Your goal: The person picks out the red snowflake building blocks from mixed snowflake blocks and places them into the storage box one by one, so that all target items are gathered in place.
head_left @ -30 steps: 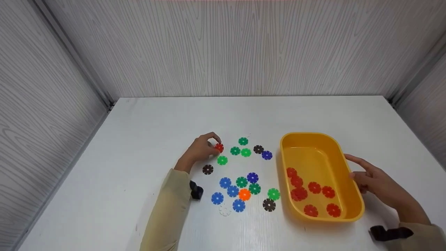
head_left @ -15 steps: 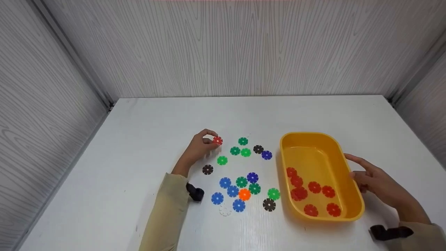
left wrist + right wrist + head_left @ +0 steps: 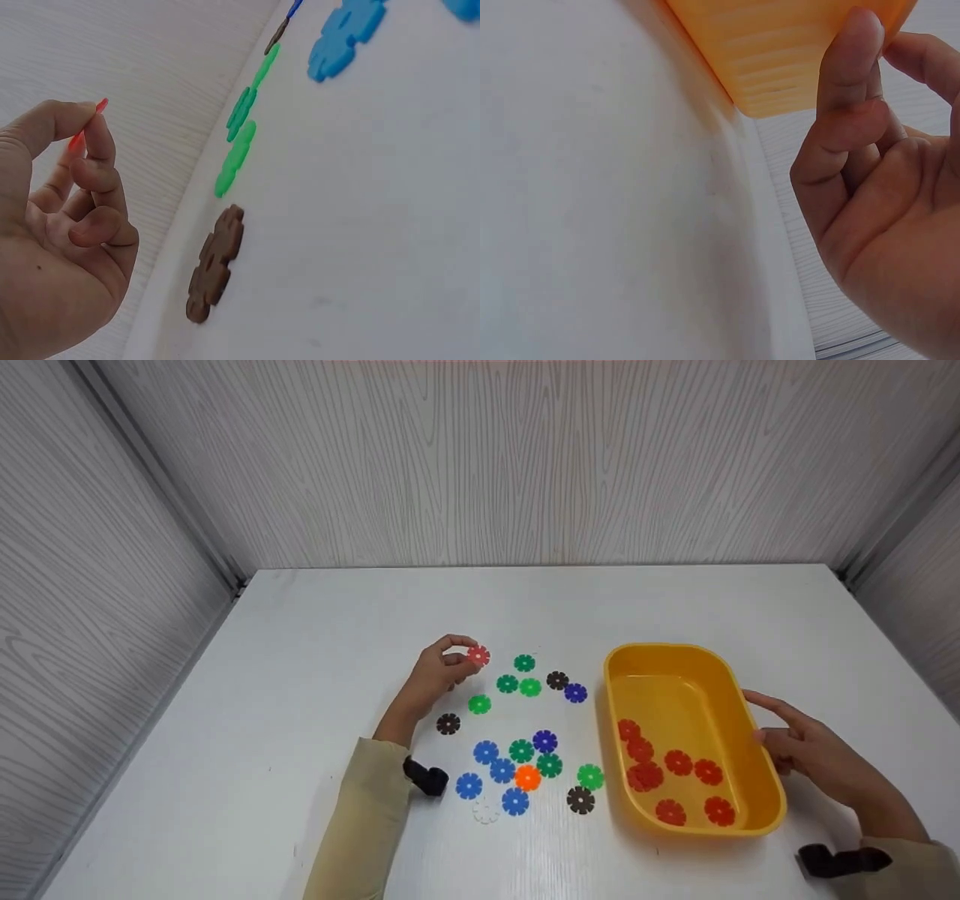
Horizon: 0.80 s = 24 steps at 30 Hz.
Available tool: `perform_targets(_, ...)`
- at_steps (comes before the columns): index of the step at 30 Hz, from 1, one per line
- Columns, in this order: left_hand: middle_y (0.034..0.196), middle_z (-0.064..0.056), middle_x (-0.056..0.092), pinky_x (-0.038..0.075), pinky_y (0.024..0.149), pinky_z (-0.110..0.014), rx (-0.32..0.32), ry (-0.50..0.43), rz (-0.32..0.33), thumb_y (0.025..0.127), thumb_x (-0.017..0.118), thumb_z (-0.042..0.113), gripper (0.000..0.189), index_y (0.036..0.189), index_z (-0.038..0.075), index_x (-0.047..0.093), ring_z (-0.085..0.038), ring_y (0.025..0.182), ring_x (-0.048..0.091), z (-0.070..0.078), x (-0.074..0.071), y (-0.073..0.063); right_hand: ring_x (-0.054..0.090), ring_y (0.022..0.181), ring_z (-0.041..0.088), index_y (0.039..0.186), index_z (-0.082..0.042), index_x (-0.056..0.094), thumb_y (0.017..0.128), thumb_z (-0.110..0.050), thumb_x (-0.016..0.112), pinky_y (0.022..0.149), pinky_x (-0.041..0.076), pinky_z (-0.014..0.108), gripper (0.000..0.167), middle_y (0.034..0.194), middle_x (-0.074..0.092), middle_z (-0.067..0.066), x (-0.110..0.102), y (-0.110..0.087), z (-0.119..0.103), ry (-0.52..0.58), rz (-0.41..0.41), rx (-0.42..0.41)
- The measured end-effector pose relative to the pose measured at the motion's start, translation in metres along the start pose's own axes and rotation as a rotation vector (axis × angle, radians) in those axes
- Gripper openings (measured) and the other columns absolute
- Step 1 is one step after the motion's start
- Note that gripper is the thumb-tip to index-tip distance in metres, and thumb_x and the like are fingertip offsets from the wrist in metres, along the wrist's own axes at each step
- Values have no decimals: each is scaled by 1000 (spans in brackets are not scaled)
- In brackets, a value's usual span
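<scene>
My left hand pinches a red snowflake disc between thumb and index finger, above the far left of the loose discs. In the left wrist view the disc shows edge-on at the fingertips, with the remaining fingers loosely bent. At the right, thumb and index finger of my right hand touch the outer right side of a yellow bin; its wall also shows in the right wrist view. Several red discs lie in the bin's near half.
Between left arm and bin lie several loose discs: green, brown, blue, orange and a clear one. Wood-patterned panels enclose the white table at the back and sides.
My left hand has lifted the red disc off the table and moved slightly farther back, then a little right. The right hand and bin have stayed in place.
</scene>
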<state>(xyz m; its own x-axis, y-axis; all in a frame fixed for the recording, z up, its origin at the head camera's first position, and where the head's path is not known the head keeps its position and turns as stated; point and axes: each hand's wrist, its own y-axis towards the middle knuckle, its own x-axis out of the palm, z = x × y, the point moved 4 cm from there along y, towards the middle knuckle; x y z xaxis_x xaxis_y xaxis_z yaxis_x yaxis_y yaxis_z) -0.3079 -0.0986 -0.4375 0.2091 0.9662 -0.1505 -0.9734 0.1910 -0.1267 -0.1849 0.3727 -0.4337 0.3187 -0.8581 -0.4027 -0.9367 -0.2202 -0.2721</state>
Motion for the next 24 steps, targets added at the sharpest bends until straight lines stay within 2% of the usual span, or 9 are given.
perform_targets(6,95,-9,68,43,66,-27,48,24,-87,88,68,20,32,119,19,58,-25,76,49,11,22,-7,51,64,25,155,-22,16,102,-39,45,64,48,23,63,69,52,-4,1,1,2,0,-6,39)
perform_targets(10,96,-15,68,44,67,-29,87,65,-166,87,70,22,34,119,19,59,-33,81,52,21,41,-12,51,64,26,155,-21,16,101,-39,45,64,48,23,64,69,52,-4,1,1,3,-7,-2,41)
perform_targets(17,93,-1,70,47,75,-33,124,111,-300,85,73,26,36,118,20,61,-42,93,56,37,78,-25,51,64,27,155,-21,17,101,-39,45,64,48,23,63,69,51,-3,1,1,2,-18,3,28)
perform_targets(24,97,-5,71,50,74,-29,177,39,-433,87,72,18,31,116,14,62,-16,82,60,54,116,-39,54,66,24,155,-22,16,102,-38,45,66,49,24,63,70,54,-4,0,0,0,-14,-6,29)
